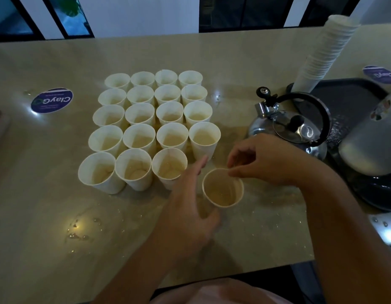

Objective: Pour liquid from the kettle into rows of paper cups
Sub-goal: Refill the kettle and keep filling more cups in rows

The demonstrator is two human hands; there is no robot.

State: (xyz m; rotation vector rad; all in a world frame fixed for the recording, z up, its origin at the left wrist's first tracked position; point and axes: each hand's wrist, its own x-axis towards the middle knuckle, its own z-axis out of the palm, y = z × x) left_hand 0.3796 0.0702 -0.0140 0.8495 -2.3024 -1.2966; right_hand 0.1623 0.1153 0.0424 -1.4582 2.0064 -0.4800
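Several white paper cups (155,126) stand in a tight grid on the beige table (47,194), each with some pale liquid in it. The nearest row has a gap at its right end. Just off that gap is one more paper cup (222,190), with a little liquid inside. My right hand (262,163) pinches its far rim between thumb and fingertips. My left hand (190,198) lies against the cup's left side, fingers fairly straight and the thumb below it. The steel kettle (295,130), with a black handle and lid knob, stands untouched behind my right hand.
A tall leaning stack of paper cups (324,49) rises behind the kettle beside a dark tray (348,99). A grey appliance (368,145) fills the right edge. Water drops (80,229) lie on the near left table. Round blue stickers (52,100) mark the top.
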